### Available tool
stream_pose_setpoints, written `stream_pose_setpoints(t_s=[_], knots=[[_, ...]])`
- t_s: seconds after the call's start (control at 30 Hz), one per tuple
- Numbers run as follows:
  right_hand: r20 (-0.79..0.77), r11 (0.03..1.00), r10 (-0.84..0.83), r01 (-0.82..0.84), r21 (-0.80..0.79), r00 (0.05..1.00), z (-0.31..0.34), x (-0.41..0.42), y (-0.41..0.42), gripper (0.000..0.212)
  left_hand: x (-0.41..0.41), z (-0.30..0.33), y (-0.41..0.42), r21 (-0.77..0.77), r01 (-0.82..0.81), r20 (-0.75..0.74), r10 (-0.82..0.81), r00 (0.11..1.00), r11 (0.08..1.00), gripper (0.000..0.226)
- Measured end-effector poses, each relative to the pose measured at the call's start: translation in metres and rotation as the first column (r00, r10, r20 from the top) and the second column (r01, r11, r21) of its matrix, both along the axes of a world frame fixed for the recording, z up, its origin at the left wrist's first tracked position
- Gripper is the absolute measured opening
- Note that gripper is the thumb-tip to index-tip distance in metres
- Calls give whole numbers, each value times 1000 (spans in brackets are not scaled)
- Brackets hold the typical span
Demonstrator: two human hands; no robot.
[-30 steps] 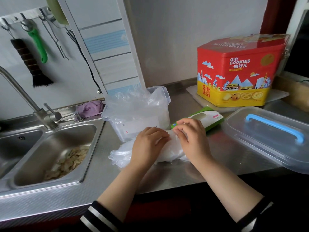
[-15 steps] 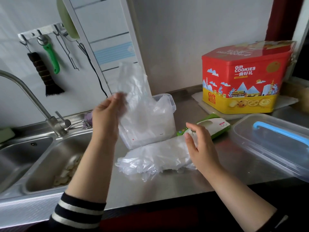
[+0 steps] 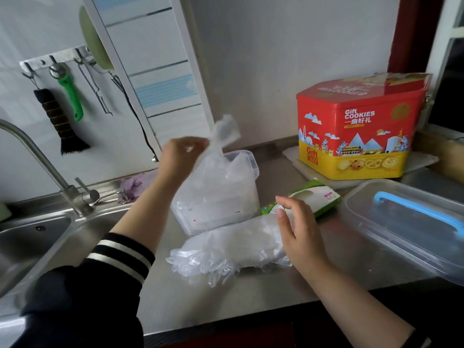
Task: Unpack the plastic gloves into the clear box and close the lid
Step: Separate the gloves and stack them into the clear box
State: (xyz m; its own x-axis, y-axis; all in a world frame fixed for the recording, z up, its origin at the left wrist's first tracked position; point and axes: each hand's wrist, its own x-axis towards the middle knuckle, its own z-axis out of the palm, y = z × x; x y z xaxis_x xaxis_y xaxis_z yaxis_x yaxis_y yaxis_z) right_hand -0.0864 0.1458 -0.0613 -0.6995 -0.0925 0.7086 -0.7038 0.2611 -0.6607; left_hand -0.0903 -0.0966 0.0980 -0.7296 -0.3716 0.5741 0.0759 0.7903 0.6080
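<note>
My left hand (image 3: 179,156) pinches one thin plastic glove (image 3: 221,144) and holds it over the clear box (image 3: 248,162), where more gloves are heaped. A stack of plastic gloves (image 3: 231,249) lies on the steel counter in front of the box. At the stack's right end my right hand (image 3: 295,227) hovers with relaxed fingers, holding nothing. The green and white glove carton (image 3: 319,195) lies just behind that hand. The clear lid (image 3: 401,234) with a blue handle rests on the counter at the right.
A red and yellow cookie tin (image 3: 356,129) stands at the back right. A steel sink (image 3: 37,237) with a tap (image 3: 45,169) is on the left, a purple cloth (image 3: 135,184) behind it. A brush and tools hang on wall hooks (image 3: 57,62).
My left hand lifted one glove off the stack and carried it up and rightward over the clear box. My right hand let go of the stack and stays beside it.
</note>
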Motion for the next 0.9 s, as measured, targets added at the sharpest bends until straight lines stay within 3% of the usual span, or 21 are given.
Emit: stream_pose_setpoints(t_s=[0.1, 0.27, 0.37, 0.47, 0.57, 0.63, 0.7, 0.77, 0.83, 0.9], knots=[[-5, 1000, 4, -4, 12, 1000, -1, 0, -1, 34, -16, -31, -9, -174, 45, 206, -9, 978, 984, 10], [19, 1000, 6, -6, 16, 1000, 0, 0, 0, 34, -31, -42, -13, -263, 210, 485, -59, 872, 942, 17], [8, 1000, 16, -16, 7, 1000, 1, -1, 0, 33, -29, -35, -13, -282, 214, 530, -34, 847, 935, 25], [-19, 998, 37, -38, -49, 999, 5, 2, 2, 30, -15, -19, -17, -217, 186, 477, -62, 877, 958, 26], [-61, 992, 67, -73, -106, 996, 32, 4, -2, 27, 11, 2, -21, -298, 184, 491, -15, 871, 937, 35], [-110, 984, 145, -155, -85, 983, 66, 1, -10, 21, 27, 12, -23, -376, 181, 573, 75, 816, 909, 50], [-96, 975, 222, -221, 16, 970, 105, -8, -27, 13, 34, 15, -27, -432, 187, 670, 175, 721, 882, 68], [77, 928, 280, -290, 234, 957, 133, -26, -50, 20, 29, 14, -27, -443, 213, 747, 227, 626, 871, 79], [242, 777, 257, -349, 524, 936, 145, -50, -76, 45, 21, 8, -27, -445, 228, 777, 247, 580, 866, 84], [333, 522, 169, -371, 768, 928, 145, -71, -98, 69, 10, 0, -28, -470, 241, 783, 275, 557, 849, 87]])
